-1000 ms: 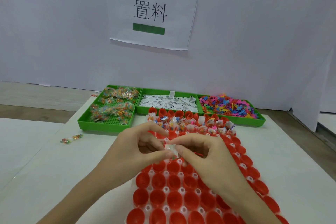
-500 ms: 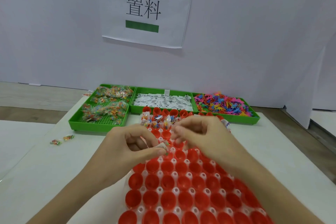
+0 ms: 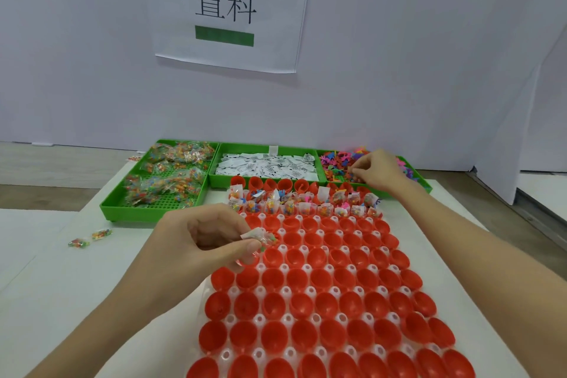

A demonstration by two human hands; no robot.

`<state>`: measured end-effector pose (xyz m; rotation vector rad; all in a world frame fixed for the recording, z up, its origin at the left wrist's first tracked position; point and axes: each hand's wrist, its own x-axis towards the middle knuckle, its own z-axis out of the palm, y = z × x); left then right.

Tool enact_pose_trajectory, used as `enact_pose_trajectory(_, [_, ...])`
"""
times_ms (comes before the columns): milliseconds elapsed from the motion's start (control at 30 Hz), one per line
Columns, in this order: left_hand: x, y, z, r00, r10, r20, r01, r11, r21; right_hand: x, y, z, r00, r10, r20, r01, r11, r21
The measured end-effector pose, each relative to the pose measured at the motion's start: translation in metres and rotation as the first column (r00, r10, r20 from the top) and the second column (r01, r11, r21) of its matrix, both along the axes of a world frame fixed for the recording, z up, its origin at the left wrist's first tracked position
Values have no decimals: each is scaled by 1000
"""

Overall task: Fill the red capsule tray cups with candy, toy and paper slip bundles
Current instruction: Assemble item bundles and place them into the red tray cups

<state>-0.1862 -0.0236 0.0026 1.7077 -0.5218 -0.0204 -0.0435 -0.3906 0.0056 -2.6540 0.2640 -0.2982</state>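
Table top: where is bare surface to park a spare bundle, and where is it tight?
Bare table lies left of the red cup tray, below the two loose candy packs. A strip runs right of the tray, beyond the right forearm. It is crowded at the back: three green bins butt against the filled cup rows.

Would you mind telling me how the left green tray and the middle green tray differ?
The left green tray holds clear packets of coloured candy; the middle green tray holds white paper slips. The left tray's gridded floor shows between the packets, while slips cover most of the middle tray's floor. The left tray reaches nearer to the person than the middle one. Both are green, shallow, and stand side by side behind the red capsule tray.
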Motion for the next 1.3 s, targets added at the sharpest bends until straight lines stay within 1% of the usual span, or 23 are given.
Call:
enact_pose_trajectory(67, [1,0,0,1000,1,-3,-1,1000,-4,6,2,-4,1000,-21,20,21,999,-37])
enact_pose_trajectory(200, [1,1,1,1000,12,-3,-12,1000,-1,17,8,-4,998,-50,-43,44,992,-116])
enact_pose_trajectory(300, [0,1,3,1000,7,-7,-7,1000,7,24,12,-3,994,-73,-75,55,973,-225])
enact_pose_trajectory(467, [-2,1,6,1000,4,-16,-4,1000,6,31,20,0,985,-119,-126,67,932,-357])
enact_pose_trajectory(633, [-2,2,7,1000,-2,1,2,1000,21,30,21,-1,987,-106,-119,56,930,-364])
enact_pose_trajectory(733, [-1,4,7,1000,6,30,-7,1000,30,27,17,1,995,-74,-64,49,945,-324])
enact_pose_trajectory(867, [0,5,4,999,11,35,-12,1000,21,10,14,9,996,-84,22,87,968,-234])
enact_pose_trajectory(933, [0,5,3,999,19,29,-19,1000,11,-3,14,17,988,-97,121,116,981,-158])
enact_pose_trajectory(1000, [0,4,2,1000,14,11,-14,1000,-15,-22,19,27,969,-117,217,125,992,-23])
enact_pose_trajectory(1067, [-1,3,2,1000,-4,-3,4,999,-39,-53,33,38,965,-95,243,47,979,199])
enact_pose_trajectory(1133, [-2,2,3,999,-36,-13,35,998,-45,-93,55,48,971,4,239,-109,897,428])
enact_pose_trajectory(1167, [-2,1,3,998,-51,-23,50,998,-45,-113,67,51,969,66,238,-180,847,500])
enact_pose_trajectory(1233, [-3,1,2,996,-71,-52,68,996,-49,-148,90,54,956,181,230,-284,767,576])
enact_pose_trajectory(1300, [-4,-1,2,994,-81,-76,77,996,-54,-173,111,51,945,258,200,-326,697,639])
